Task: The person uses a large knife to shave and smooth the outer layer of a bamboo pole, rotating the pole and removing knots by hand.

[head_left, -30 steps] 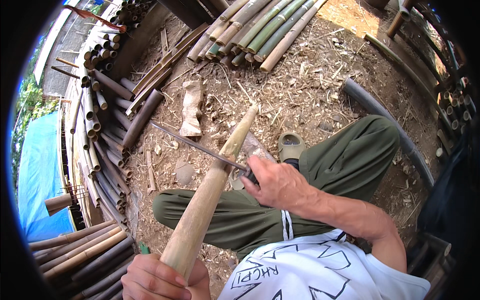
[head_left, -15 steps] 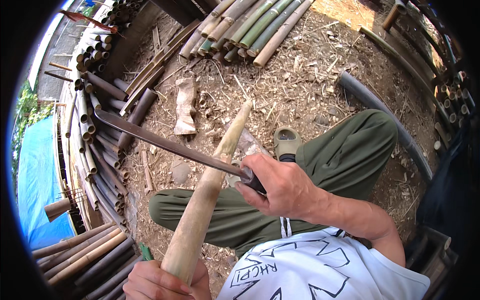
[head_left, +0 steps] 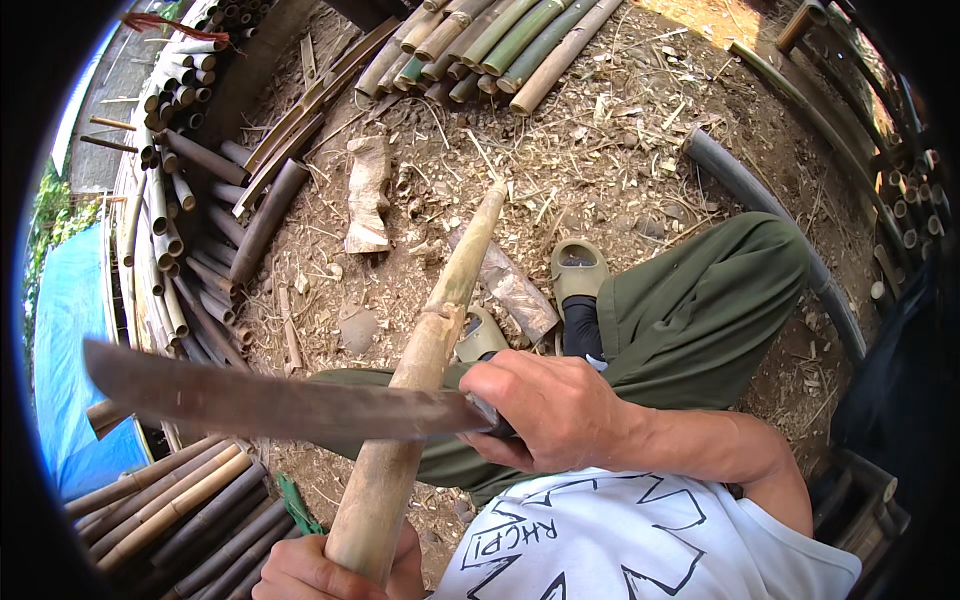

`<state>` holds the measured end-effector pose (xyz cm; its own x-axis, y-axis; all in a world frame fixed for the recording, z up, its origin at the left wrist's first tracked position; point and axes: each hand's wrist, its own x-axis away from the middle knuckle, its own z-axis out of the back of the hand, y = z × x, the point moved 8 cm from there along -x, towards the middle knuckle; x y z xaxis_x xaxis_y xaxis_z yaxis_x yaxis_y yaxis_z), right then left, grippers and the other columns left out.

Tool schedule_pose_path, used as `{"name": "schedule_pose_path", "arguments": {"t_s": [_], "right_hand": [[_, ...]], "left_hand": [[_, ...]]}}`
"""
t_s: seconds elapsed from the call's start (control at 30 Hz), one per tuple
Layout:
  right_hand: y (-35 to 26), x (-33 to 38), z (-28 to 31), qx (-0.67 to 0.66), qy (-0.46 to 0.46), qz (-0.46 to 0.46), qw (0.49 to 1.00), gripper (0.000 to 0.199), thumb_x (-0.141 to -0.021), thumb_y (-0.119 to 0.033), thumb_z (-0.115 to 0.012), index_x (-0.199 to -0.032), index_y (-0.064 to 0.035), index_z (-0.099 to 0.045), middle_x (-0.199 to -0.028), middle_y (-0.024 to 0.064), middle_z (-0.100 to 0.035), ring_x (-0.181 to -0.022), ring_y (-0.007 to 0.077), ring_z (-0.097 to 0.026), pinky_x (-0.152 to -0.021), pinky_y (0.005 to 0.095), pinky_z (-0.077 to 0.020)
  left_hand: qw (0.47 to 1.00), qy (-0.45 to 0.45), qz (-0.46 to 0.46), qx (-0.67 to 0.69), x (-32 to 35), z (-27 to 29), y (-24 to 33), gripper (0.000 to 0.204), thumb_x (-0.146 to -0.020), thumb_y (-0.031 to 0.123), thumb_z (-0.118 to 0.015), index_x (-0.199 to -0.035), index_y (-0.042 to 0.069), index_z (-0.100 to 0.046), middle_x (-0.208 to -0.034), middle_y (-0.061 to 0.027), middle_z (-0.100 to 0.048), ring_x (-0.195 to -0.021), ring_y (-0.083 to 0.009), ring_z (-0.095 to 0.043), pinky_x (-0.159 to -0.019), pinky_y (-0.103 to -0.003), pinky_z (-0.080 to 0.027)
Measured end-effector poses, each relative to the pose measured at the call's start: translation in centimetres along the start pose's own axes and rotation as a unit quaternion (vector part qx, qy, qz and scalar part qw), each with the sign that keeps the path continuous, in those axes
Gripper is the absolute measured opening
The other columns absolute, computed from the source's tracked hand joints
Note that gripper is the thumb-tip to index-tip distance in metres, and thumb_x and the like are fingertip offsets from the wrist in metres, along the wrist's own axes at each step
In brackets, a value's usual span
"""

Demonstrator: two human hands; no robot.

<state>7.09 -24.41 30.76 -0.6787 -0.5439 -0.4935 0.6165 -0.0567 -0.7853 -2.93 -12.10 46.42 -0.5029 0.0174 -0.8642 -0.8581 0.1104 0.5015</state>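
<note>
A pale bamboo pole (head_left: pixel 378 500) slants away from me, its narrow far end down on the chip-covered ground. My left hand (head_left: pixel 325 572) is closed around its thick near end, at the bottom of the view. My right hand (head_left: pixel 545 405) grips the dark handle of a machete (head_left: pixel 270 400). The long brown blade points left and crosses over the middle of the pole, its broad side showing. Whether the blade touches the pole I cannot tell. A knobbly joint shows on the pole just beyond the blade.
Bamboo poles (head_left: pixel 470 45) lie stacked at the far side, with more piles along the left (head_left: pixel 160 215) and lower left (head_left: pixel 170 510). A rough wood block (head_left: pixel 368 195) and a flat wood piece (head_left: pixel 515 285) rest on the ground. A dark curved pole (head_left: pixel 740 180) runs beside my right knee.
The machete has come back toward me along the pole, and its blade has turned to show its broad side. My right hand moved nearer my body; the left still holds the pole.
</note>
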Motion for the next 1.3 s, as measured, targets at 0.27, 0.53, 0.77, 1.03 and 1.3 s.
{"name": "schedule_pose_path", "arguments": {"t_s": [0.27, 0.53, 0.77, 1.03, 1.3], "right_hand": [[-0.3, -0.3, -0.3, 0.009, -0.019, -0.023, 1.000, 0.036, -0.085, -0.018, -0.074, -0.107, 0.0015, -0.053, -0.076, 0.0137, -0.059, -0.060, 0.0310, -0.064, -0.049, 0.0398, -0.0524], [-0.2, -0.9, -0.7, 0.051, -0.063, -0.041, 0.996, 0.030, -0.087, -0.021, -0.070, -0.100, -0.0009, -0.052, -0.075, 0.0118, -0.057, -0.060, 0.0271, -0.065, -0.049, 0.0366, -0.0544], [4.1, 0.4, -1.5, 0.123, -0.067, -0.070, 0.988, 0.028, -0.090, -0.022, -0.067, -0.102, -0.0007, -0.053, -0.073, 0.0086, -0.053, -0.053, 0.0216, -0.059, -0.049, 0.0341, -0.0558], [8.9, 1.6, -1.6, 0.201, -0.133, -0.213, 0.947, 0.028, -0.097, -0.027, -0.061, -0.087, -0.0050, -0.047, -0.070, 0.0142, -0.057, -0.057, 0.0243, -0.066, -0.046, 0.0391, -0.0555], [-1.2, 0.0, 0.2, 0.028, -0.020, -0.006, 0.999, 0.038, -0.089, -0.027, -0.071, -0.108, 0.0020, -0.054, -0.073, 0.0073, -0.051, -0.056, 0.0212, -0.059, -0.046, 0.0318, -0.0509]], "left_hand": [[1.000, -0.017, 0.003, 0.007, 0.1, 0.3, -0.1, 0.031, -0.076, 0.003, -0.078, -0.070, 0.014, -0.051, -0.055, 0.0041, -0.060, -0.045, -0.0066, -0.056, -0.044, -0.022, -0.044], [1.000, 0.014, -0.009, 0.000, 0.1, 0.2, -0.2, 0.030, -0.075, 0.002, -0.078, -0.070, 0.014, -0.051, -0.054, 0.0045, -0.058, -0.044, -0.0061, -0.055, -0.043, -0.021, -0.043], [1.000, 0.007, 0.008, 0.014, 0.0, 0.4, -0.1, 0.030, -0.074, 0.002, -0.078, -0.071, 0.013, -0.051, -0.055, 0.0040, -0.059, -0.045, -0.0067, -0.056, -0.044, -0.020, -0.044], [0.999, -0.025, 0.023, 0.009, 0.1, 0.3, -0.3, 0.027, -0.073, 0.002, -0.078, -0.073, 0.013, -0.053, -0.056, 0.0032, -0.059, -0.046, -0.0075, -0.057, -0.046, -0.023, -0.046], [0.997, 0.027, 0.031, -0.070, 0.7, 1.3, 0.8, 0.028, -0.074, 0.012, -0.078, -0.082, 0.015, -0.051, -0.063, 0.0066, -0.059, -0.051, -0.0067, -0.055, -0.055, -0.026, -0.047]]}}
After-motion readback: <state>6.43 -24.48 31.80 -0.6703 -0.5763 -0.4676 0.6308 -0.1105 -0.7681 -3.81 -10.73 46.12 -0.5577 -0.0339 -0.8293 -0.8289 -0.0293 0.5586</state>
